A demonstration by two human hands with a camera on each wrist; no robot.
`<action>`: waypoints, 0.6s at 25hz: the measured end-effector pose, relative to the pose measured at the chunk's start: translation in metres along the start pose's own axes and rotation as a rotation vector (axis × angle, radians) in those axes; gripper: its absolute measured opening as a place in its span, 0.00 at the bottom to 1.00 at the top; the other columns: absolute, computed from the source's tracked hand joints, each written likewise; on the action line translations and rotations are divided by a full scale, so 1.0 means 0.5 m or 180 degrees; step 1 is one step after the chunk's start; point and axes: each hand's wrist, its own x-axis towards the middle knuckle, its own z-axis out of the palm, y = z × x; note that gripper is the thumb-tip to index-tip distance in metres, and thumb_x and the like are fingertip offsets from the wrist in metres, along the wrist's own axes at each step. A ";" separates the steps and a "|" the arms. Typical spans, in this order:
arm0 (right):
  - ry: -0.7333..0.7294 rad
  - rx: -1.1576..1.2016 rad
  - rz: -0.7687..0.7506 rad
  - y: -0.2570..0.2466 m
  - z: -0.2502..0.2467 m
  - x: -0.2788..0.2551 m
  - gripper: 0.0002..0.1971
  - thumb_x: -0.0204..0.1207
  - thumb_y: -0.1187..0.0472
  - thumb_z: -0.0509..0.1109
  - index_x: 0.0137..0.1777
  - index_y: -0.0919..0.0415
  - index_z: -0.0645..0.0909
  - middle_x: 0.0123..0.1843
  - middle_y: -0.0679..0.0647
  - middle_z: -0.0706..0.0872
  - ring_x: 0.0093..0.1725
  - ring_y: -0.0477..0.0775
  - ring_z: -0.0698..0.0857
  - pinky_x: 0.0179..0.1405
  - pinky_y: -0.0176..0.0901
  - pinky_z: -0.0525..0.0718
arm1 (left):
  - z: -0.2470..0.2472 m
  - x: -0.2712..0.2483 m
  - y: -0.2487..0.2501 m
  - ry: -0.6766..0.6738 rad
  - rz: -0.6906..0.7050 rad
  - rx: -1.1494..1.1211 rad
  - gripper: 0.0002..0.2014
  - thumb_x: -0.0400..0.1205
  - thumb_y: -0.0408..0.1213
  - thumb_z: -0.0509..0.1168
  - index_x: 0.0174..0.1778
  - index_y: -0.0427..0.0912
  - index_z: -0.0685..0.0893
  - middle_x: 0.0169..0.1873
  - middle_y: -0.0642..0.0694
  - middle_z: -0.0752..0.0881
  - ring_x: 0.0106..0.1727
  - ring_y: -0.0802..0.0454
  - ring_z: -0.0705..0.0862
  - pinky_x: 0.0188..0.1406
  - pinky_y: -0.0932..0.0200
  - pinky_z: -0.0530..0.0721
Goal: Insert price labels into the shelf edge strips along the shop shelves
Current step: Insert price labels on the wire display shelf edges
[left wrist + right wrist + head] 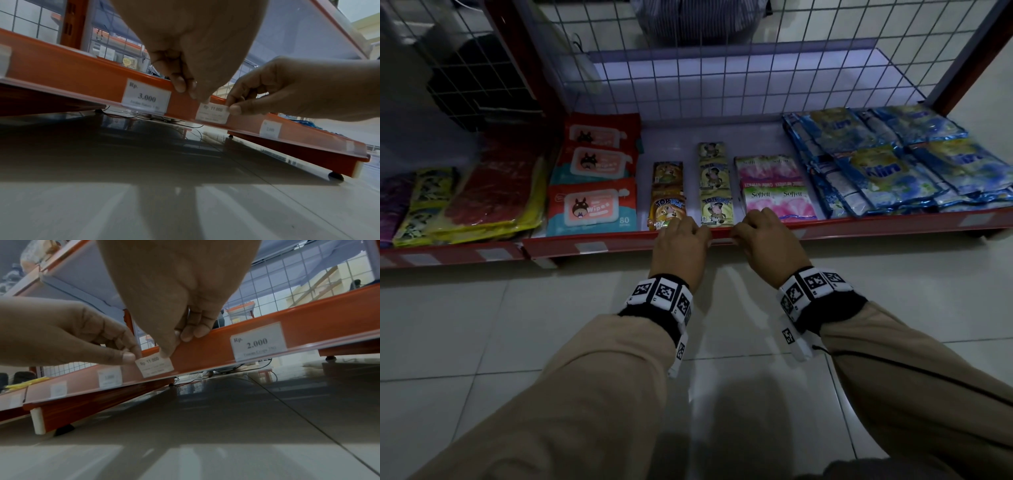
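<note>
We have the 11.000 label (212, 114) partly seated in the shelf edge strip (82, 73) of the bottom shelf, its lower edge down in the clear channel and its top corners pinched. Our left hand (681, 245) nips the label's left top corner between thumb and fingertip; our right hand (765, 240) nips the right top corner the same way, so both are closed on the label. Taking that label as our landmark: a 3.000 label (147, 95) already sits in the strip just to its left, and a 2.000 label (258, 341) sits to its right, with bare orange strip between each. Further left, more small labels show, too blurred to read. We judge this shelf is well along, with the landmark label needing its top edge tucked under the strip's upper lip. Above the label the shelf's packets (717, 209) stand close to the edge, so our knuckles have little room there; below it the tiled floor (517, 325) lies open, and sideways the strip runs free
</note>
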 end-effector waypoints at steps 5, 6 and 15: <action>0.0039 0.0068 0.0033 -0.001 0.000 -0.004 0.09 0.79 0.67 0.66 0.55 0.67 0.84 0.50 0.65 0.83 0.52 0.64 0.77 0.44 0.54 0.77 | 0.002 0.006 0.000 -0.0053 0.0005 0.0115 0.12 0.84 0.36 0.59 0.59 0.44 0.83 0.54 0.41 0.81 0.57 0.42 0.75 0.51 0.51 0.72; 0.0011 0.0041 0.0051 0.000 0.001 -0.004 0.09 0.79 0.67 0.66 0.56 0.67 0.84 0.50 0.65 0.83 0.52 0.64 0.77 0.45 0.54 0.77 | 0.003 0.005 0.000 -0.0053 0.0007 0.0126 0.12 0.83 0.35 0.59 0.59 0.44 0.84 0.53 0.41 0.81 0.57 0.42 0.75 0.51 0.52 0.72; 0.0050 0.0187 0.0162 0.000 0.003 -0.014 0.15 0.74 0.74 0.66 0.60 0.64 0.82 0.53 0.63 0.82 0.54 0.63 0.75 0.47 0.52 0.76 | 0.000 -0.010 -0.002 0.0059 0.0059 -0.0048 0.12 0.81 0.32 0.63 0.59 0.43 0.84 0.53 0.41 0.82 0.57 0.42 0.76 0.50 0.52 0.72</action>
